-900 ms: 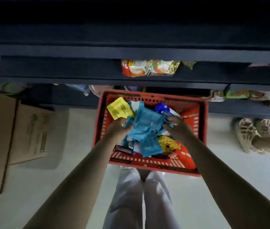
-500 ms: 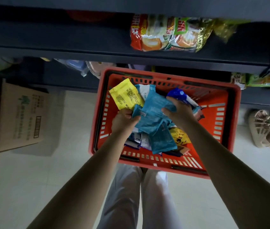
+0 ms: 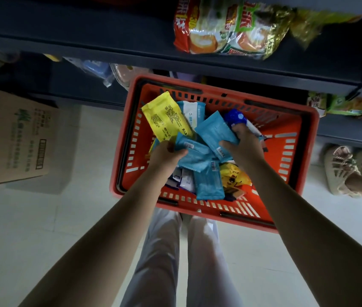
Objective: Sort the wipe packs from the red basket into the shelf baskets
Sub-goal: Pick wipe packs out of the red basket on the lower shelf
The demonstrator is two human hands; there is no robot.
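Both hands are down in the red basket (image 3: 304,165) — the left hand (image 3: 166,155) pinching one blue wipe pack (image 3: 194,151), the right hand (image 3: 243,144) gripping another (image 3: 214,131) whose long axis slants up-left — the shelf (image 3: 109,49) lying straight ahead above them.

Blue, yellow wipe packs (image 3: 200,158) heaped in red basket (image 3: 295,165).

Pale tiled floor (image 3: 42,251), dark shelving (image 3: 87,47), cardboard box (image 3: 20,140) at left
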